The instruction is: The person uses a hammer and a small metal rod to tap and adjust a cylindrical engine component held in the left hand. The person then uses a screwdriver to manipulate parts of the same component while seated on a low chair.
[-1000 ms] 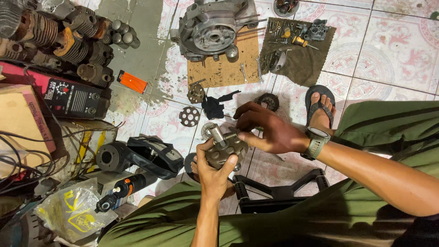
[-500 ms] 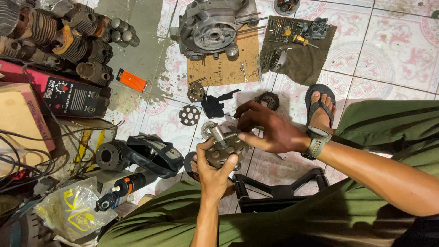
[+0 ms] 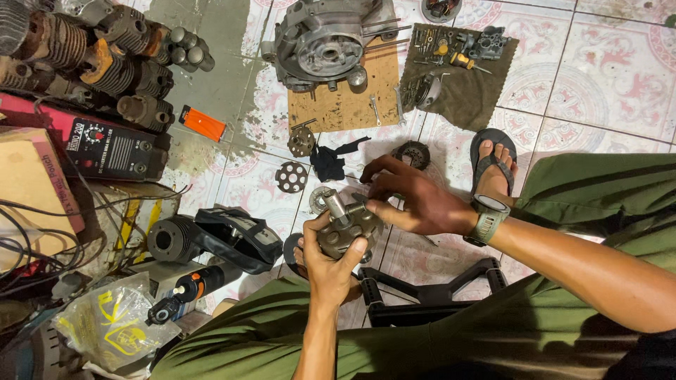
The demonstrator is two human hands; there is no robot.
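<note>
The grey metal part [image 3: 348, 225] with its short shaft sits over my lap, just above the tiled floor [image 3: 598, 63]. My left hand [image 3: 327, 260] cups it from below, fingers curled tight around it. My right hand [image 3: 415, 200] pinches its top edge with the fingertips. A perforated disc [image 3: 291, 176] and a black rag [image 3: 329, 162] lie near on the floor.

Engine crankcase [image 3: 325, 43] on wooden board [image 3: 352, 98]; small tools on dark cloth [image 3: 465, 98]. Orange lighter [image 3: 203, 123] beside finned cylinders [image 3: 91, 63]. Perforated disc [image 3: 291, 176] on tiled floor [image 3: 612, 63]. Welding machine [image 3: 105, 148] at left.
</note>
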